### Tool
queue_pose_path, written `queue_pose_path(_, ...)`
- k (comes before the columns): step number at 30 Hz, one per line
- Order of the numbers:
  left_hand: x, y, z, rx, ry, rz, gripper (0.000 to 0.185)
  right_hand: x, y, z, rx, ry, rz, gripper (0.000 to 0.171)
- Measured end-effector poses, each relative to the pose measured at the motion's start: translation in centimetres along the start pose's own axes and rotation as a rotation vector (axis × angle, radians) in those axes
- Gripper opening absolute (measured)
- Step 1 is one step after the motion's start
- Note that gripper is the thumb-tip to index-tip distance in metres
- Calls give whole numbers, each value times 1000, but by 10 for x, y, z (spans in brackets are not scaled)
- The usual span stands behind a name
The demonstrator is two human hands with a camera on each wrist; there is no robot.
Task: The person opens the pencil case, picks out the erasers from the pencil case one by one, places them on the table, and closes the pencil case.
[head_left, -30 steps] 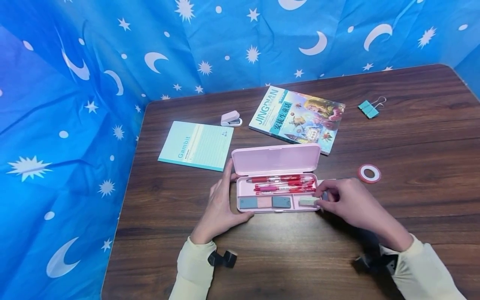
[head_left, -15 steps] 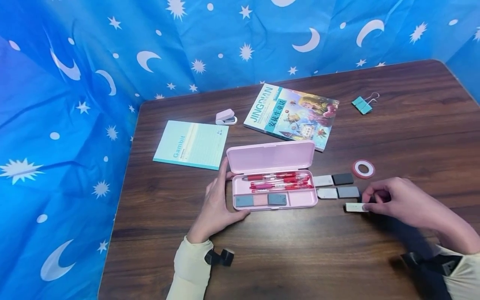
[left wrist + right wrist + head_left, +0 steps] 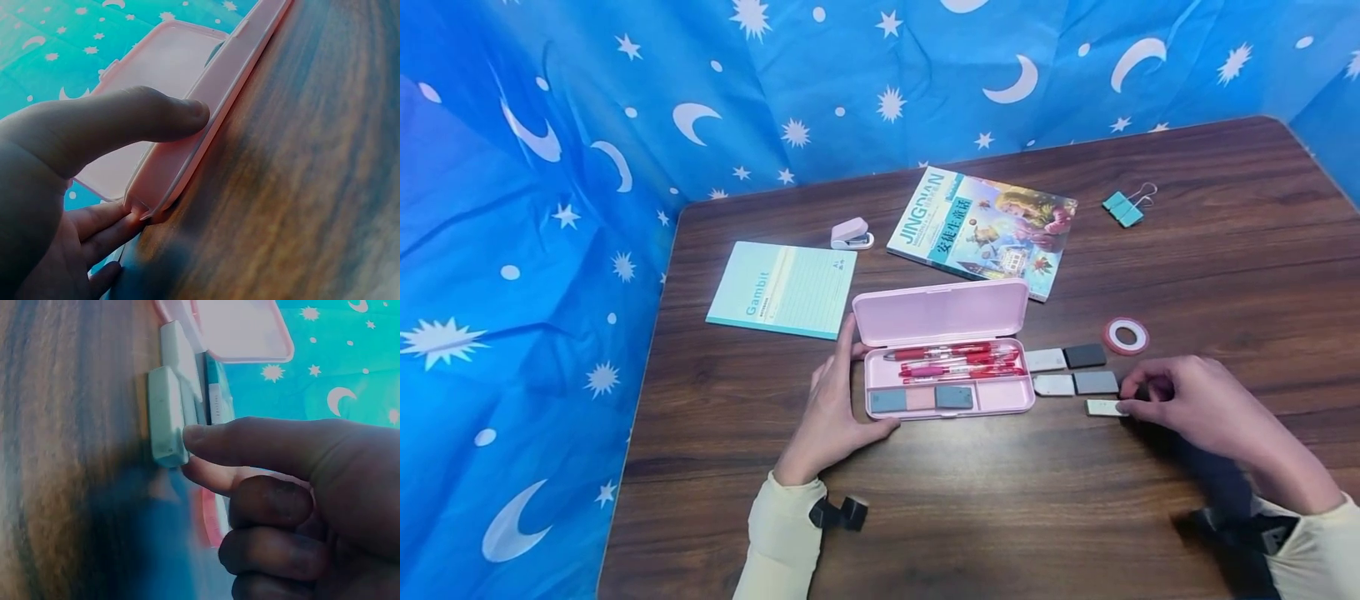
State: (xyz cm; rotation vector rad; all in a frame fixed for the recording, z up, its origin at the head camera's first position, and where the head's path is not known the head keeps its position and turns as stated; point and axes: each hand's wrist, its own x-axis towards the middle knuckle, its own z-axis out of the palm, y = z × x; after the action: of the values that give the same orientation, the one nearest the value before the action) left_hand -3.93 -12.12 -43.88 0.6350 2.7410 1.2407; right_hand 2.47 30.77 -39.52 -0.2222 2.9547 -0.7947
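Pink plastic pencil case, standing open, between two hands.
Left hand, thumb and fingers spread, braces its end; right hand, the nearer to a pale-green rectangular block, pinches it, long axis running leftward from those fingertips.

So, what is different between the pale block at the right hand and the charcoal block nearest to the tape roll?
The pale block is whitish; the charcoal block is nearly black. The right hand pinches the pale block; no hand touches the charcoal block. The pale block is nearer the person than the charcoal block. Both are right of the pencil case.
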Motion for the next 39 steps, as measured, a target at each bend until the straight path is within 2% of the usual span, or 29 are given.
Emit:
queue_pose_path(4,0,0,1,11,-4,-3,137,3,-17,-5,45,73,44,18)
queue_pose_path(7,1,-1,1,11,-7,0,137,11,-42,-1,97,111,4,12)
queue_pose_path(11,1,-2,2,7,-3,10,138,26,-80,20,122,51,-80,3)
queue_pose_path(16,2,-1,2,3,-1,19,138,42,-112,47,88,-47,-110,11)
queue_pose_path(23,3,0,3,2,-4,23,139,48,-121,64,27,-68,-129,12)
queue_pose_path(26,3,1,1,3,-3,20,139,48,-122,69,-27,-28,-158,12)
queue_pose_path(34,2,1,0,12,-2,20,139,46,-129,83,-182,152,-240,7)
queue_pose_path(36,2,0,0,10,-3,15,138,48,-130,85,-188,160,-240,8)
queue_pose_path(39,1,-1,0,2,1,15,139,51,-131,84,-159,124,-211,10)
